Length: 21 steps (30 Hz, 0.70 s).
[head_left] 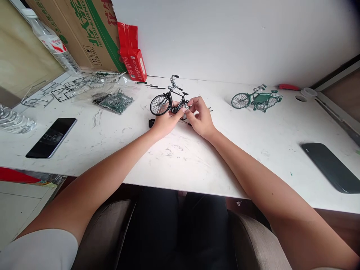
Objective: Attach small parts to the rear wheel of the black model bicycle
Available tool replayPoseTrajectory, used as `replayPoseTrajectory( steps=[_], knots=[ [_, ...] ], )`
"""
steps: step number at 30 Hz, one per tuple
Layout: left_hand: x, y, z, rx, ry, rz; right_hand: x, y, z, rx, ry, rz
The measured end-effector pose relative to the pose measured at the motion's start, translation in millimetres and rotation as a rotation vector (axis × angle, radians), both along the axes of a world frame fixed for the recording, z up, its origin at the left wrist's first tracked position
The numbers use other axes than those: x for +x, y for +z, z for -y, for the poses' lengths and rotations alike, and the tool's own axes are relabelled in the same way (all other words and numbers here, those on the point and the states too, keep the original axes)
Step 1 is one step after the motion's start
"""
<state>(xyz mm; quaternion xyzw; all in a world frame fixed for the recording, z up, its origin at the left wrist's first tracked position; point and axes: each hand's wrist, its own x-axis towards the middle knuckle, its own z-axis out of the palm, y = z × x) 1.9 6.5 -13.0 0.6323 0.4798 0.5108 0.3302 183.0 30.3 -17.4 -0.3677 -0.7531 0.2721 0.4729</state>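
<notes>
- Phone (pixel 51 137) lies far left, with bagged green parts (pixel 114 102) beyond it.
- The black bike (pixel 164 101) stands mid-table, long axis left-right, front wheel to the left.
- Your left hand (pixel 165 122) pinches its frame from below.
- Your right hand (pixel 200 119) pinches at the rear wheel, and your fingers hide it.
- Green bike (pixel 257 99) stands well to the right, untouched.

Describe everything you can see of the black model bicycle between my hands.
The small black model bicycle stands upright on the white marbled tabletop, side-on, front to the left. Its thin, metal-looking frame carries a silver-spoked front wheel and raised curved handlebars. The left hand and right hand pinch its rear end, mostly hiding the back wheel.
</notes>
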Motion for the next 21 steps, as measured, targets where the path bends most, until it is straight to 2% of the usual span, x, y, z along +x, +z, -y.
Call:
replayPoseTrajectory(
  steps=[16, 21],
  knots=[
    [3.4, 2.0, 2.0, -0.015, 0.01, -0.002, -2.0, -2.8, -2.1, 0.001, -0.057, 0.029],
    [3.1, 3.0, 1.9, 0.002, 0.01, -0.001, 0.3, -2.0, -2.0, -0.025, -0.008, 0.01]
  ],
)
